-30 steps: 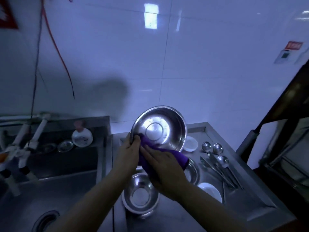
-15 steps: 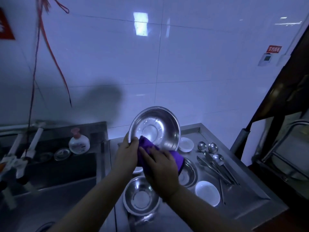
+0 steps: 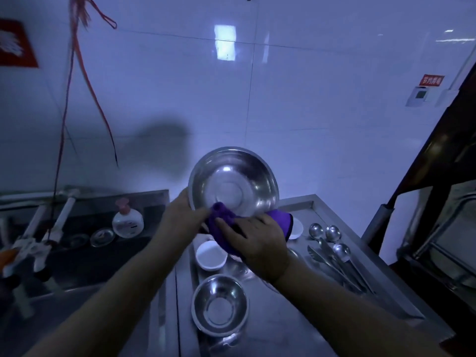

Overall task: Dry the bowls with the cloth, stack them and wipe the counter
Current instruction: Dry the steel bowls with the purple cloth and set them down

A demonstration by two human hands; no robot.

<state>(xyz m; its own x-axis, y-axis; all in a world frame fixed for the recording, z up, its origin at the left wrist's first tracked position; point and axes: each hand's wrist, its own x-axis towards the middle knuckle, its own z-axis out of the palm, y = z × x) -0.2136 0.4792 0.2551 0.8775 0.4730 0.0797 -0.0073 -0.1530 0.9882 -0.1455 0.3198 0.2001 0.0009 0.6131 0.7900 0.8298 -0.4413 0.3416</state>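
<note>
Above the steel counter (image 3: 283, 328), a large steel bowl (image 3: 233, 182) was held tilted, its inside facing the camera. The left hand (image 3: 180, 217) gripped its left rim, fingers curled behind. The right hand (image 3: 257, 243) clutched a purple cloth (image 3: 221, 215) against the bowl's lower inside edge. Below, on the counter, a smaller steel bowl (image 3: 219, 305) sat upright near the front, with a white bowl (image 3: 211, 255) just beyond it. Spoons (image 3: 332, 240) lay to the right, a soap bottle (image 3: 127, 222) far left.
</note>
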